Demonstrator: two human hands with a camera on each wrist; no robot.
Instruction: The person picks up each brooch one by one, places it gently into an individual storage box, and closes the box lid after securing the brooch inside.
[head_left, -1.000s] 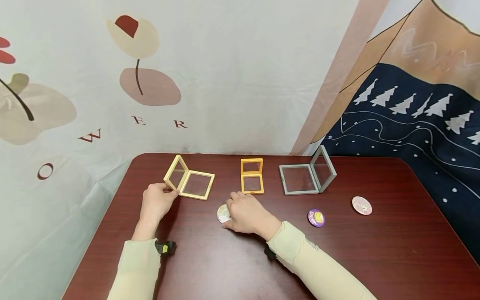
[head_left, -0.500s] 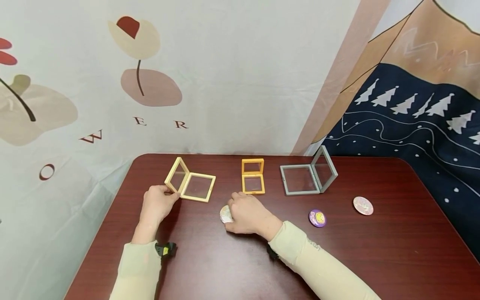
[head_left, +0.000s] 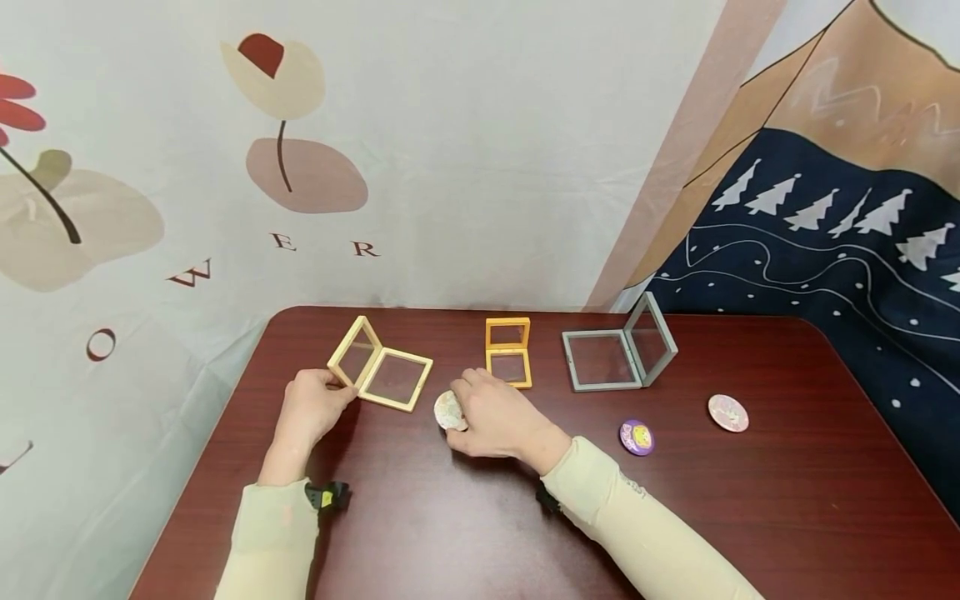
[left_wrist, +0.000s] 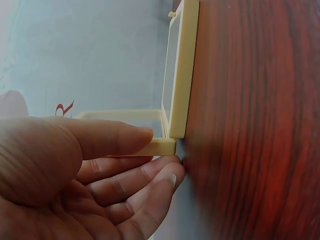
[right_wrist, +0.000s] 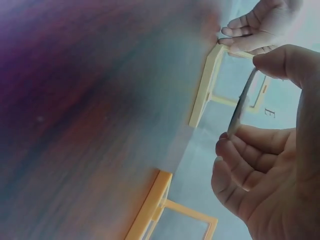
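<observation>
A pale yellow hinged frame [head_left: 395, 377] with clear panes stands open at the left, one half flat and the other raised. My left hand [head_left: 312, 410] pinches the raised half near the hinge, thumb on one side and fingers [left_wrist: 145, 185] on the other. Between thumb and fingertips, my right hand [head_left: 498, 418] holds a whitish round badge [head_left: 449, 411] by its edges. In the right wrist view the badge [right_wrist: 241, 106] is seen nearly edge-on, apart from the table. Part of its face is hidden by the right hand in the head view.
Behind my right hand stands a small orange hinged frame [head_left: 507, 333], open. A grey hinged frame [head_left: 607, 386] stands open farther right. A purple badge [head_left: 637, 437] and a pink badge [head_left: 728, 413] lie on the dark red table [head_left: 420, 533]. A printed cloth [head_left: 480, 167] hangs behind.
My right hand has lifted the whitish badge a little and shifted it slightly away from me. The pale yellow frame has turned slightly under my left hand.
</observation>
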